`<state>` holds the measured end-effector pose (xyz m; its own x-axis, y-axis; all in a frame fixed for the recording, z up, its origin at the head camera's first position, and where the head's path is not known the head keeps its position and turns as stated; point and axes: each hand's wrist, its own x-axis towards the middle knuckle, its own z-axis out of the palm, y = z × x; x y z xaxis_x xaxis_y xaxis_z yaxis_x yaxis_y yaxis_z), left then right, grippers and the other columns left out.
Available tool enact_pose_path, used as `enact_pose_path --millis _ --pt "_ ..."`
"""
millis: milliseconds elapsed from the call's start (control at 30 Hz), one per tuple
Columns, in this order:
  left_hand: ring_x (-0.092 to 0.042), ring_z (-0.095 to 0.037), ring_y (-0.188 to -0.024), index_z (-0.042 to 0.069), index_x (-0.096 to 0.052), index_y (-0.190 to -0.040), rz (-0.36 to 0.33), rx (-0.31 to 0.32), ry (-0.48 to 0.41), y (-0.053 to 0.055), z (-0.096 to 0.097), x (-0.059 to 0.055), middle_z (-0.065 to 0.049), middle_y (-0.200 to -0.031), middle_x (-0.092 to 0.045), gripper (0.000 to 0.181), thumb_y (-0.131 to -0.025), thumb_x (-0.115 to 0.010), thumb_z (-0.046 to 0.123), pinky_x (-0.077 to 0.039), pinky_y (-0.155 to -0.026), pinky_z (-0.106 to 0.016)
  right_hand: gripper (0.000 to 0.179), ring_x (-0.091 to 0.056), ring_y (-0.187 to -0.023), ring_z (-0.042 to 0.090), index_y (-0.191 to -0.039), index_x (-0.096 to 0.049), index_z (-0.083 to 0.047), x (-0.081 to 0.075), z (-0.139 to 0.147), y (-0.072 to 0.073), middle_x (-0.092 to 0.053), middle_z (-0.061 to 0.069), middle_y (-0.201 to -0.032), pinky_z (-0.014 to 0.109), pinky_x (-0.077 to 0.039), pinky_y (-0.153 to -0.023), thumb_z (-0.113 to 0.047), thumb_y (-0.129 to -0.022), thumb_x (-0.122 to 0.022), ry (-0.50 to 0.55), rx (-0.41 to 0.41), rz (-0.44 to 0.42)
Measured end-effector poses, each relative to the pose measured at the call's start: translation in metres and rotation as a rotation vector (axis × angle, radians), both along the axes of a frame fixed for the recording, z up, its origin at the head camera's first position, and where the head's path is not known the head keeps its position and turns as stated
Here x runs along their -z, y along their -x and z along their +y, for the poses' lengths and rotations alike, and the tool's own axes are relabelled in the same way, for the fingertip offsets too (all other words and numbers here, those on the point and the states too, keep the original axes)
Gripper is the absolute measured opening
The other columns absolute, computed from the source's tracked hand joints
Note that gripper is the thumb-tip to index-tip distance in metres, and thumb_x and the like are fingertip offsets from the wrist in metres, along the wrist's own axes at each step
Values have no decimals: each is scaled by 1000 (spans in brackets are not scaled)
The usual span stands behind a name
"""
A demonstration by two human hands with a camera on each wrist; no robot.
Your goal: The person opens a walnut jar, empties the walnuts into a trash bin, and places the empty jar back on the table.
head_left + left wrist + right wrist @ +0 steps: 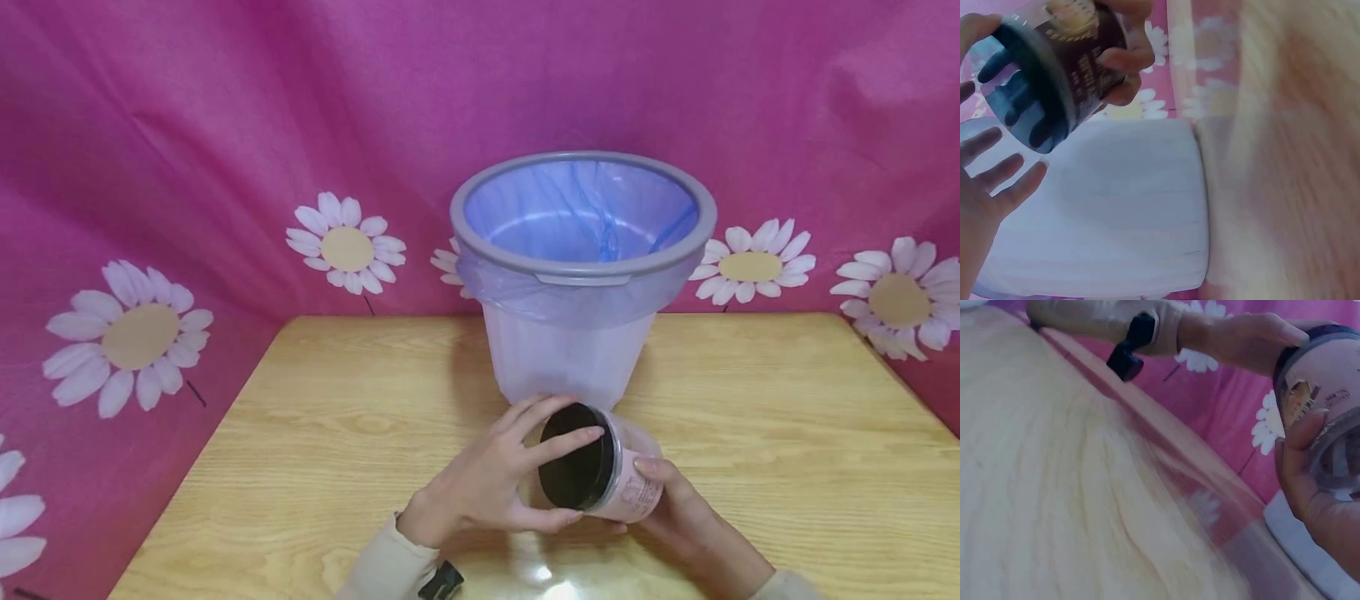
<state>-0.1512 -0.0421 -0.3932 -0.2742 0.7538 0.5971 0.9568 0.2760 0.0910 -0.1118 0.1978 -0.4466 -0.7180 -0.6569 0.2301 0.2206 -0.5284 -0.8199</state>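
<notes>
A clear jar with a pink printed label and a black lid is tilted above the table, its lid facing left. My right hand grips the jar's body, the thumb lying across the label. My left hand is spread around the lid, with its thumb at the lower edge and one finger extended over the top face. In the left wrist view, the left thumb meets the rim of the lid, while the fingers stand spread and slightly apart from it. Inside the jar, the contents are hidden.
Just behind the jar stands a pale waste bin with a grey rim and a blue bag lining. Wood-grain table surface extends on both sides of it. A pink cloth with white daisies hangs along the back and sides.
</notes>
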Motion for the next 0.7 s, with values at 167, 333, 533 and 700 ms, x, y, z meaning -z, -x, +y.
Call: enact_pose_path --millis 167,333,533,700 --pt "-44 -19 -126 23 -41 -142 -60 18 -1 -2 -2 1 -10 -142 -39 88 -68 -78 54 -38 -106 -27 45 -62 -94 17 -140 -38 -17 0 2 4 -64 6 -115 27 -50 -70 -28 -97 -38 -29 -46 22" --pt "-49 -18 -117 24 -43 -138 -67 -17 -22 -2 -1 5 -11 -135 -44 89 -63 -80 53 -43 -101 -26 45 -62 -94 18 -141 -35 -19 4 2 3 -63 6 -116 29 -49 -69 -29 -97 -34 -113 -25 24" --pt "-52 -18 -111 22 -46 -136 -82 -12 -67 0 1 9 -12 -132 -45 89 -59 -83 49 -46 -97 -24 46 -59 -103 19 -143 -33 -20 5 2 3 -56 5 -125 30 -50 -74 -29 -98 -33 -148 19 18" --pt "-52 -18 -110 23 -46 -135 -111 -22 -83 0 1 11 -11 -132 -45 88 -59 -83 47 -46 -95 -23 46 -58 -103 19 -143 -31 -21 5 -1 4 -54 6 -127 29 -50 -74 -29 -98 -33 -128 19 33"
